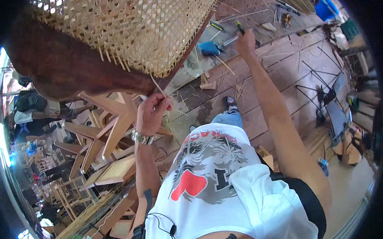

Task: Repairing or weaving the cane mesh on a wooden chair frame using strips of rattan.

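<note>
A woven cane panel (131, 29) is set in a dark brown wooden frame (71, 60) at the upper left, with loose strand ends along its near edge. My left hand (151, 112), a metal watch on its wrist, pinches a pale cane strand (157, 84) that hangs from the panel's lower corner. My right hand (246, 43) reaches out over the bench and is closed around a tool with a green-and-black handle (240, 27); its working end is hard to make out. Near that hand lie a blue object (209, 48) and a yellow-and-black-handled screwdriver (216, 26).
Wooden chair parts (111, 129) crowd the left below the frame. Cane scraps litter the bench and the plank floor (281, 76). A blue container (326, 9) stands at the far right. Thin dark metal legs (315, 77) stick up on the right. Another person (36, 107) is at the far left.
</note>
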`<state>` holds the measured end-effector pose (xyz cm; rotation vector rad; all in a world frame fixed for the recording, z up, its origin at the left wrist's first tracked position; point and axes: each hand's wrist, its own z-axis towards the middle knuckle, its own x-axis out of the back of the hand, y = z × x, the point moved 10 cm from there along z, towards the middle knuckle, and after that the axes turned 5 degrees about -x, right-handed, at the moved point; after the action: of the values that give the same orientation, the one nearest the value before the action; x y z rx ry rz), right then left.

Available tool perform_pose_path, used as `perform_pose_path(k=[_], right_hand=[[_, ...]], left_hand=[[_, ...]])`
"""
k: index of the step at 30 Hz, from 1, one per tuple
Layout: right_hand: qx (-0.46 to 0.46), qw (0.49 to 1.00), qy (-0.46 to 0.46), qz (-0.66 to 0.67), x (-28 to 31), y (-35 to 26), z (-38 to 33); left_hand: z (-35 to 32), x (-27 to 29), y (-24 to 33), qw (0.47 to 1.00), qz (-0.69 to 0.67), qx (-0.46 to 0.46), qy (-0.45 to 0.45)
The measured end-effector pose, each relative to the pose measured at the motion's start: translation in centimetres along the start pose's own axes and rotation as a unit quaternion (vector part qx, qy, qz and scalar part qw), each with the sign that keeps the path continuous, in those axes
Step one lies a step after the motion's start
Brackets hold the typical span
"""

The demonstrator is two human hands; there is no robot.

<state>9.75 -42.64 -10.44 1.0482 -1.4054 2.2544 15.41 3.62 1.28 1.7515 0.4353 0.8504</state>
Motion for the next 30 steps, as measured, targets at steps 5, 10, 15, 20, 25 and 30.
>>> perform_pose_path(k=[5, 10, 15, 20, 25, 30], right_hand=[[-0.19, 0.858, -0.132, 0.458, 4.9, 4.4, -12.7], [-0.3, 0.658, -0.266, 0.637, 7.7, 3.4, -26.9], [-0.254, 0.681, -0.317, 0.609, 9.9, -6.4, -34.8], [-0.216, 0.662, -0.462, 0.549, 9.8, -12.5, -38.3], [-0.187, 0.607, -0.549, 0.544, 8.2, -14.3, -41.6], [-0.179, 0.649, -0.531, 0.515, 8.5, -15.7, -41.6]], left_hand=[[0.6, -0.8, 1.3, 0.996, -0.022, -0.042, -0.071], [0.5, -0.7, 1.1, 0.993, -0.052, -0.054, -0.088], [-0.2, -1.0, 2.4, 0.994, -0.014, -0.045, -0.094], [-0.2, -1.4, 2.7, 0.996, -0.048, -0.023, -0.069], [-0.1, -1.4, 2.4, 0.994, -0.078, -0.063, -0.03], [-0.2, -1.3, 1.0, 0.989, -0.141, -0.029, -0.023]])
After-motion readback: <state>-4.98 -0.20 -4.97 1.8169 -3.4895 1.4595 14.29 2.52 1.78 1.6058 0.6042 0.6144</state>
